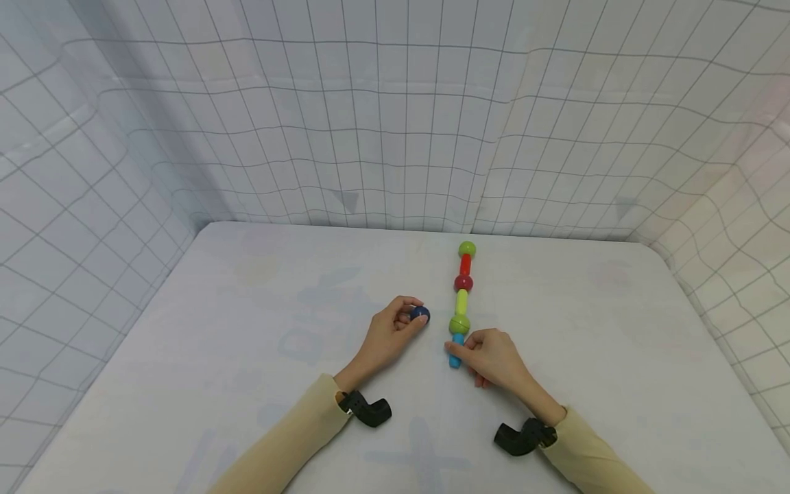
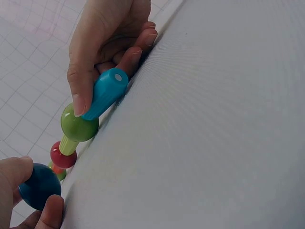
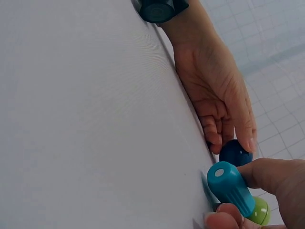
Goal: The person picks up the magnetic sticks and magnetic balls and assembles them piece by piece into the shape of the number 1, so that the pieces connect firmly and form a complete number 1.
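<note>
A chain of balls and rods runs away from me on the table, right of the middle. From far to near it has a green ball (image 1: 467, 249), a red rod (image 1: 465, 265), a dark red ball (image 1: 463, 283), a yellow-green rod (image 1: 461, 302), a second green ball (image 1: 459, 324) and a blue rod (image 2: 106, 93). My right hand (image 1: 496, 357) pinches the blue rod, whose near end shows a small hole. To the left of the chain, my left hand (image 1: 389, 334) holds a dark blue ball (image 1: 420, 315) between thumb and fingers, apart from the chain.
The white table (image 1: 247, 329) has faint pale patterns on its surface. White curtains with a grid of lines (image 1: 395, 123) stand behind it and at both sides. A black wrist camera (image 1: 370, 412) sits on each wrist.
</note>
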`<move>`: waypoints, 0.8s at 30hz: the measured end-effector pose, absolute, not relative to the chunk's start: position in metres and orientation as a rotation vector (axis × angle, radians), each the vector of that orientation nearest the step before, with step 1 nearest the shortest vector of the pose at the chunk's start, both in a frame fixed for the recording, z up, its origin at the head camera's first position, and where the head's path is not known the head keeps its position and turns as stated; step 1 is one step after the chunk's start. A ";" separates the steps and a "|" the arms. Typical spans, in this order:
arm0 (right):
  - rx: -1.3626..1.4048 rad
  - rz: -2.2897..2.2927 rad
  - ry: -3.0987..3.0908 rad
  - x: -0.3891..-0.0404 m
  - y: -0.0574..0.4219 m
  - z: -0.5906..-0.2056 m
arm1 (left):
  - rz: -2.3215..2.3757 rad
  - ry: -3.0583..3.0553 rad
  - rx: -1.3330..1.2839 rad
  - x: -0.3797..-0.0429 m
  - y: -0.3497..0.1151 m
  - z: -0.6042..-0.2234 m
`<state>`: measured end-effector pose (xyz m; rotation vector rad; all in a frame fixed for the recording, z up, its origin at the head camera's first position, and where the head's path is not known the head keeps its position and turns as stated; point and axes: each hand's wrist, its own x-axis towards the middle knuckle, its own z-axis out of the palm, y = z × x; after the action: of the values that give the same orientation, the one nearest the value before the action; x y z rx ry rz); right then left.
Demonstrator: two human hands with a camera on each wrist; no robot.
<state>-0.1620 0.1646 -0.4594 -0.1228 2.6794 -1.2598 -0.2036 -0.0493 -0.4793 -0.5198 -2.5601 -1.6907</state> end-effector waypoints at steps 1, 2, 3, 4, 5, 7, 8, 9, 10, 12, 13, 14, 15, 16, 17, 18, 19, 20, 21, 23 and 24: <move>-0.125 -1.262 2.678 -0.162 0.164 -0.459 | -1.687 -2.561 -0.518 -0.204 -0.049 -0.479; -0.128 -1.265 2.679 -0.162 0.164 -0.459 | -1.684 -2.564 -0.514 -0.204 -0.049 -0.479; -0.130 -1.266 2.677 -0.162 0.164 -0.459 | -1.681 -2.566 -0.511 -0.203 -0.049 -0.479; -0.132 -1.267 2.677 -0.162 0.164 -0.459 | -1.682 -2.565 -0.510 -0.203 -0.049 -0.478; -0.134 -1.268 2.678 -0.161 0.164 -0.459 | -1.683 -2.566 -0.508 -0.203 -0.049 -0.478; -0.137 -1.269 2.677 -0.161 0.163 -0.459 | -1.686 -2.566 -0.509 -0.203 -0.050 -0.477; -0.138 -1.269 2.677 -0.161 0.163 -0.459 | -1.689 -2.566 -0.511 -0.203 -0.050 -0.477; -0.140 -1.269 2.677 -0.161 0.163 -0.459 | -1.690 -2.560 -0.519 -0.202 -0.050 -0.477; -0.142 -1.270 2.676 -0.161 0.163 -0.459 | -1.690 -2.557 -0.526 -0.202 -0.050 -0.477; -0.147 -1.271 2.676 -0.161 0.163 -0.458 | -1.690 -2.554 -0.530 -0.202 -0.050 -0.477; -0.148 -1.270 2.677 -0.161 0.163 -0.458 | -1.691 -2.552 -0.531 -0.202 -0.050 -0.476; -0.143 -1.268 2.676 -0.161 0.163 -0.457 | -1.691 -2.550 -0.532 -0.203 -0.050 -0.477; -0.140 -1.267 2.675 -0.161 0.163 -0.457 | -1.692 -2.549 -0.530 -0.203 -0.050 -0.476; -0.133 -1.264 2.675 -0.160 0.163 -0.457 | -1.694 -2.551 -0.524 -0.203 -0.050 -0.477; -0.125 -1.261 2.674 -0.160 0.163 -0.457 | -1.701 -2.552 -0.517 -0.203 -0.050 -0.476; -0.117 -1.260 2.673 -0.160 0.163 -0.456 | -1.706 -2.552 -0.512 -0.203 -0.050 -0.476; -0.107 -1.257 2.673 -0.160 0.163 -0.456 | -1.710 -2.551 -0.507 -0.202 -0.050 -0.476; -0.099 -1.256 2.672 -0.160 0.163 -0.456 | -1.712 -2.549 -0.504 -0.202 -0.049 -0.476; -0.095 -1.255 2.673 -0.160 0.163 -0.456 | -1.717 -2.548 -0.497 -0.202 -0.049 -0.476; -0.089 -1.255 2.676 -0.160 0.163 -0.456 | -1.724 -2.543 -0.484 -0.202 -0.049 -0.476; -0.090 -1.256 2.679 -0.160 0.163 -0.456 | -1.725 -2.542 -0.474 -0.202 -0.049 -0.476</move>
<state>-0.1604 0.1630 -0.4562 -0.0897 2.6787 -1.2556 -0.2018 -0.0491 -0.4756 -0.4744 -2.5425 -1.7253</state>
